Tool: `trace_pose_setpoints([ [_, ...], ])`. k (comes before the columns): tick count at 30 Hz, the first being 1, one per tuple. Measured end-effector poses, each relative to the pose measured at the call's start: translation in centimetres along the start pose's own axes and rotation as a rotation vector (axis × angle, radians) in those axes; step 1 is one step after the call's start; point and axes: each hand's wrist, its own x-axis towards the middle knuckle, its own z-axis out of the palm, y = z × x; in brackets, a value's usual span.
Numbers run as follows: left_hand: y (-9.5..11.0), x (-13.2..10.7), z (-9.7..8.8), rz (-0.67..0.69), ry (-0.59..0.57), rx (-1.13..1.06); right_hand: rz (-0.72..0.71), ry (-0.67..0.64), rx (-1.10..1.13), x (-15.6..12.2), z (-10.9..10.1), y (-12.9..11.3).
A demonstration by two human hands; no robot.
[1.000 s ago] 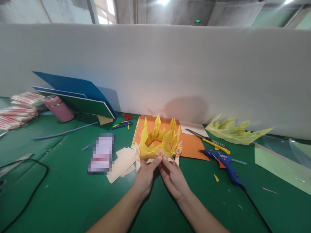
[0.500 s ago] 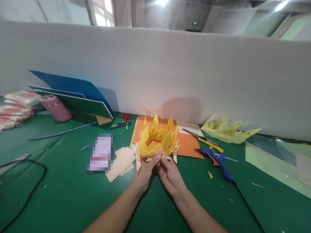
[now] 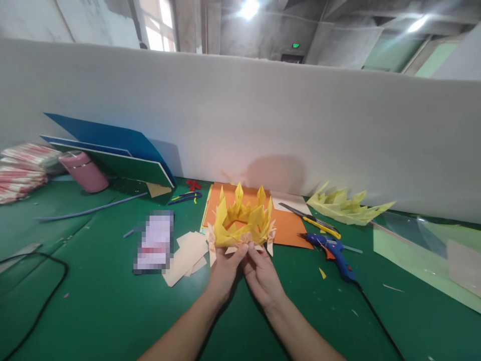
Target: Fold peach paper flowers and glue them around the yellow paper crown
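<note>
A yellow folded-paper crown (image 3: 242, 218) with pointed tips and pale peach pieces along its lower edge sits above the green table (image 3: 93, 301). My left hand (image 3: 224, 271) pinches its near rim from the left. My right hand (image 3: 263, 275) pinches the same rim just to the right, fingertips close to the left hand's. Both hands are closed on the crown's near edge. Behind the crown lies an orange sheet (image 3: 291, 225).
A blue glue gun (image 3: 334, 250) with a black cord and a yellow utility knife (image 3: 313, 219) lie to the right. Pale yellow folded paper (image 3: 347, 206) lies by the white partition. Peach paper pieces (image 3: 188, 255), a blurred card (image 3: 153, 241), blue boards (image 3: 112, 145), a pink cup (image 3: 83, 171) lie left.
The view has shifted slightly; the hands and crown sit a little lower and left in view. The grip on the crown's near rim looks the same.
</note>
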Motion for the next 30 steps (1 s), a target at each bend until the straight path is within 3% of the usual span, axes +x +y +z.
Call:
trace_pose_setpoints([
  [4,-0.2,0.1,0.2,0.080,-0.159,-0.108,-0.036,0.029,-0.025,0.9,0.5,-1.1],
  [7,-0.2,0.5,-0.1,0.085,-0.184,-0.261,-0.076,0.037,-0.052,2.1,0.8,-2.1],
  [14,2.2,1.2,-1.3,-0.199,-0.345,-0.619,-0.085,0.030,-0.075,3.4,0.5,-4.1],
  [20,2.3,1.5,-0.8,-0.256,-0.223,-0.622,-0.013,0.021,-0.112,2.7,0.0,-4.1],
  [30,2.1,1.8,-0.9,-0.210,-0.110,-0.625,0.051,-0.009,-0.174,2.7,-0.3,-4.4],
])
